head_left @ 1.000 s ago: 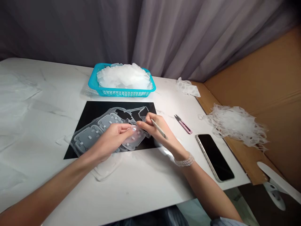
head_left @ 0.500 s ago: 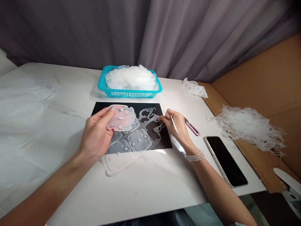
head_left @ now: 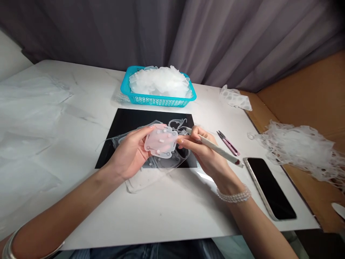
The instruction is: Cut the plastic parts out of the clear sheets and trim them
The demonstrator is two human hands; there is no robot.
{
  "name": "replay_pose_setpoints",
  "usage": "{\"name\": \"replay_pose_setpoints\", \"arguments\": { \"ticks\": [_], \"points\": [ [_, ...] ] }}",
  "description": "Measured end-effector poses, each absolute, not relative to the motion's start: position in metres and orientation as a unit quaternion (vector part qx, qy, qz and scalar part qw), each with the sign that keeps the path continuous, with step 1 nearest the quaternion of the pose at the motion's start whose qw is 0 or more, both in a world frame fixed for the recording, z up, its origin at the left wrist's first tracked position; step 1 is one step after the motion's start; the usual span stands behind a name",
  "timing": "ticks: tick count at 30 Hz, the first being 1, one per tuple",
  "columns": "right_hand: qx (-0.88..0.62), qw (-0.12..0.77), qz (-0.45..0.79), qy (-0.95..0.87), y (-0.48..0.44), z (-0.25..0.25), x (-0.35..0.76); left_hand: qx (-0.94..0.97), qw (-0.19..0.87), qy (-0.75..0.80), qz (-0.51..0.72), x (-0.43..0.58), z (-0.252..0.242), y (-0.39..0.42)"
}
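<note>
White marble-patterned tabletop (head_left: 167, 223) spreads under both forearms, with a grey curtain (head_left: 215, 36) hanging beyond it and a brown cardboard panel (head_left: 304, 79) rising to the right of the hands. Directly beneath the hands lies a black sheet (head_left: 129, 120), with clear moulded film (head_left: 142, 183) spilling from under them over its near edge. Beyond the hands sits a turquoise plastic basket (head_left: 151, 100) heaped with translucent sheet scraps (head_left: 160, 82). Right of the right hand are a black-screened phone (head_left: 269, 189) and, farther out, a lacy mesh of leftover material (head_left: 296, 151); a smaller crumpled mesh scrap (head_left: 235, 98) lies up ahead. Pink-handled thread snips (head_left: 228, 143) rest just beyond the right hand. The left hand (head_left: 128, 155) cradles a translucent moulded piece (head_left: 161, 141) dotted with small white nubs, holding it above the black sheet between both hands. The right hand (head_left: 203, 153) pinches a slim white pen-like tool (head_left: 218, 151) (its exact kind is hard to tell), one finger reaching to the piece's edge.
</note>
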State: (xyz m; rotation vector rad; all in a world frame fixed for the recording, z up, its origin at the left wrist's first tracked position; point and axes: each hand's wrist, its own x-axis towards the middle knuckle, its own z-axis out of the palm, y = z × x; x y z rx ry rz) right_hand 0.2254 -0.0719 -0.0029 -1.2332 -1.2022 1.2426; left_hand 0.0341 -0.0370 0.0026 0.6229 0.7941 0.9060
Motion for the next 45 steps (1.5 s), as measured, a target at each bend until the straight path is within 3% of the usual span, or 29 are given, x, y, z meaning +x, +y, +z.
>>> {"name": "replay_pose_setpoints", "arguments": {
  "ticks": [12, 17, 20, 23, 30, 41, 45],
  "points": [
    [-0.482, 0.536, 0.538, -0.436, -0.071, -0.003, 0.230, 0.261, 0.786, 0.390, 0.402, 0.038, 0.007, -0.040],
    [-0.519, 0.616, 0.376, -0.459, -0.075, 0.001, 0.225, 0.223, 0.782, 0.418, 0.405, 0.038, 0.001, -0.041],
    [-0.538, 0.558, 0.303, -0.554, -0.083, 0.005, 0.215, 0.179, 0.828, 0.388, 0.363, 0.039, -0.001, -0.042],
    [-0.500, 0.478, 0.370, -0.620, -0.088, 0.010, 0.210, 0.161, 0.865, 0.341, 0.330, 0.039, -0.001, -0.041],
    [-0.517, 0.611, 0.416, -0.431, -0.073, 0.007, 0.241, 0.128, 0.898, 0.282, 0.313, 0.035, -0.003, -0.038],
    [-0.485, 0.538, 0.541, -0.427, -0.071, -0.006, 0.223, 0.164, 0.893, 0.297, 0.297, 0.040, -0.004, -0.041],
    [-0.522, 0.532, 0.463, -0.479, -0.053, -0.013, 0.230, 0.286, 0.819, 0.372, 0.329, 0.039, -0.015, -0.039]
  ]
}}
